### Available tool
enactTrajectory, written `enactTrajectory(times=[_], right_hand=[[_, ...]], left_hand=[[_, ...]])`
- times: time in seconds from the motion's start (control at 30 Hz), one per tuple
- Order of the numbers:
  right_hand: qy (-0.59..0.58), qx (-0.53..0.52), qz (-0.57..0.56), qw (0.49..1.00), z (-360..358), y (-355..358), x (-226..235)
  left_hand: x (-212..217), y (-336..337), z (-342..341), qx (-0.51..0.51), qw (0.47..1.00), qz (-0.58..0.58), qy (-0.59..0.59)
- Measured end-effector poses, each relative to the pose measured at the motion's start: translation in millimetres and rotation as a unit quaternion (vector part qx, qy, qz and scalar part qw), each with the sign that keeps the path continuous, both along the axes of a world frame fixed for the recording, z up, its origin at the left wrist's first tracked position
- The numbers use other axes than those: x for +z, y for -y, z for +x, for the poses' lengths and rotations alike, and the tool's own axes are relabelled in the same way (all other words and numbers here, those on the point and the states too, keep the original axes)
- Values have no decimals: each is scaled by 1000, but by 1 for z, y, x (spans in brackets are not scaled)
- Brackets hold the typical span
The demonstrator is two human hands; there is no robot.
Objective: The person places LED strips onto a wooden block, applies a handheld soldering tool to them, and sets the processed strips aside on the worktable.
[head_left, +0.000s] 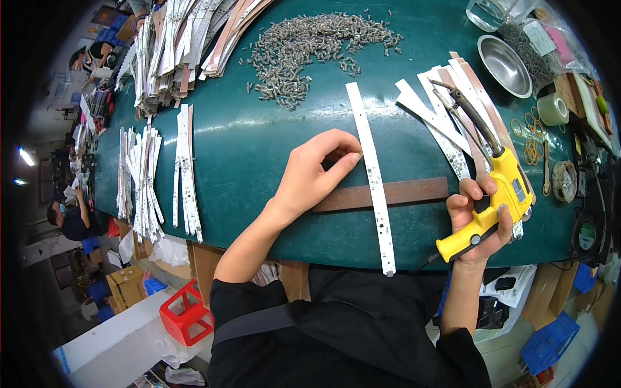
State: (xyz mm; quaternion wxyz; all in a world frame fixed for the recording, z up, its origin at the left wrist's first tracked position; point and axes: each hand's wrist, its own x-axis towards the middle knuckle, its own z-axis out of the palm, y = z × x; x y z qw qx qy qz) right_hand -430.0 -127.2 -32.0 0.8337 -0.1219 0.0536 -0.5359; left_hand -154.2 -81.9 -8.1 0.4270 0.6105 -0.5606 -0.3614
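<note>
A yellow soldering gun (517, 184) with a long metal tube and thin tip rods is gripped in my right hand (479, 223), its tip pointing up and away over white strips. My left hand (315, 169) has thumb and index finger bent together at the left edge of a long white circuit board strip (371, 161). Whether those fingertips pinch the strip's edge or something tiny is hidden. The strip lies crosswise over a brown wooden bar (417, 191), its near end at the table edge.
Beyond my hands lies a heap of small metal-and-glass cylinders (304, 48) on the green table (246, 142). Strip bundles (184, 171) lie at left, more strips (440, 116) at right. Further right are a metal bowl (504, 66), rubber bands (533, 149) and a tape roll (553, 110).
</note>
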Motion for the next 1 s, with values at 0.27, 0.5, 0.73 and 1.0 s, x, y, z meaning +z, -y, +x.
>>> enactTrajectory(times=[0.27, 0.5, 0.73, 1.0], right_hand=[[11, 3, -1, 1000, 0, 1, -1], [8, 11, 6, 1000, -1, 0, -1], [4, 9, 10, 1000, -3, -1, -1], [11, 8, 10, 1000, 0, 2, 0]], left_hand=[[2, -1, -5, -40, 990, -80, 109], [1, -1, -7, -47, 985, -91, 139], [-9, 0, -8, -58, 975, -112, 184], [-4, 1, -8, -49, 968, -112, 217]])
